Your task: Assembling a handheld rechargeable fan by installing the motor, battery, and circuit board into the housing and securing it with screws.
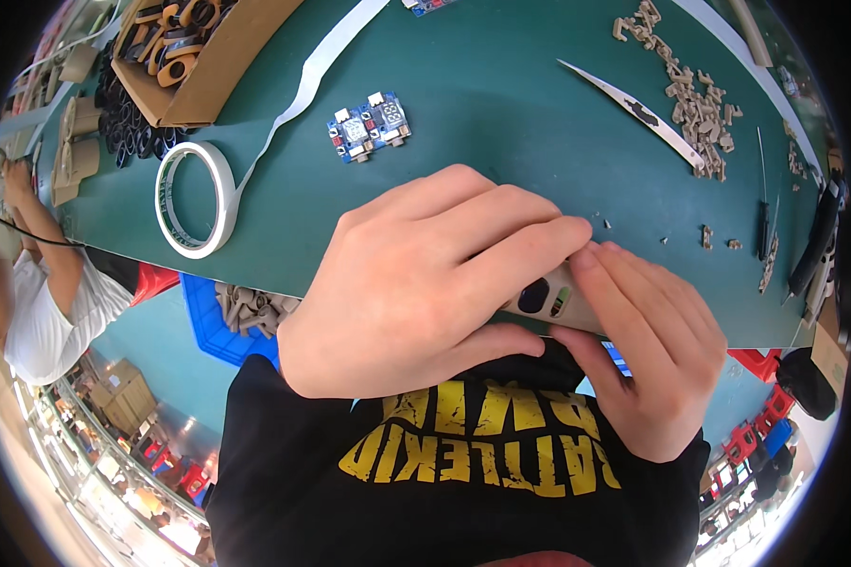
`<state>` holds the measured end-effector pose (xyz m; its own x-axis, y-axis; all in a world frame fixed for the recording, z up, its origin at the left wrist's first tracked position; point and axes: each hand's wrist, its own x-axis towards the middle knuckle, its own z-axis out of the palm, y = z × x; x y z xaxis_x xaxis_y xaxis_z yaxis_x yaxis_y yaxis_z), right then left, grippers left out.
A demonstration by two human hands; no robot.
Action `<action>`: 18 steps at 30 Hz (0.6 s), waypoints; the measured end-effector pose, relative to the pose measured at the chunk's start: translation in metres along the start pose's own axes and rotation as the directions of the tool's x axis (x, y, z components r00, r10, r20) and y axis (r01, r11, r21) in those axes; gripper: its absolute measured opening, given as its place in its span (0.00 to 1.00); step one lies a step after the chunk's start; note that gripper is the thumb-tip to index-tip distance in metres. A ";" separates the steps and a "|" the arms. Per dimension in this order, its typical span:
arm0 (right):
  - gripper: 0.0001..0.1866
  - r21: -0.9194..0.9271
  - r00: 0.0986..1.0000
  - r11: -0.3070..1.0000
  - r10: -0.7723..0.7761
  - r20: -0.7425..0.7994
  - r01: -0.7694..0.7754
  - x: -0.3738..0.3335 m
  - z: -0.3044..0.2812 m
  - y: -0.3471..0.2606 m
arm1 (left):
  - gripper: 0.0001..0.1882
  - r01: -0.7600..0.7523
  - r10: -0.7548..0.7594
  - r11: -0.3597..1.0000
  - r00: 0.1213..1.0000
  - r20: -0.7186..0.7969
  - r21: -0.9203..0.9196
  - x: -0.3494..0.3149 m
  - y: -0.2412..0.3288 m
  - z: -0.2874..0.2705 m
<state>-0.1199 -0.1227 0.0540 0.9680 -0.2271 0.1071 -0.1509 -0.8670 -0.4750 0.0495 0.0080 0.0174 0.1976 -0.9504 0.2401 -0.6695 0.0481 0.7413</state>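
Close to my body, both hands are closed on a beige plastic casing (584,312) with a dark oval window and a small slot. My left hand (411,283) covers its left end, thumb along the near side and fingers over the far side. From the right, my right hand (652,340) grips the other end, its fingertips meeting those of the left at the far edge. Much of the casing is hidden under the hands. Beyond my left hand lie blue circuit boards (370,128) side by side on the green table (501,104).
A white tape roll (223,213) trails a loose strip. A cardboard box (191,106) holds orange-black parts; a blue bin (201,317) holds beige pieces. At right lie small beige clips (702,118), a pointed metal tool (633,111) and a screwdriver (763,227). Another person (52,293) sits far left.
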 end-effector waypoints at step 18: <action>0.22 -0.093 0.998 0.996 0.004 0.058 0.001 0.002 -0.003 -0.006 | 0.36 0.012 -0.012 0.999 1.000 -0.004 0.038 0.003 0.002 0.001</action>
<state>-0.1173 -0.1193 0.0601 0.9774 -0.2046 0.0537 -0.1679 -0.9048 -0.3913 0.0475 0.0045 0.0191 0.2083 -0.9497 0.2338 -0.6936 0.0250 0.7199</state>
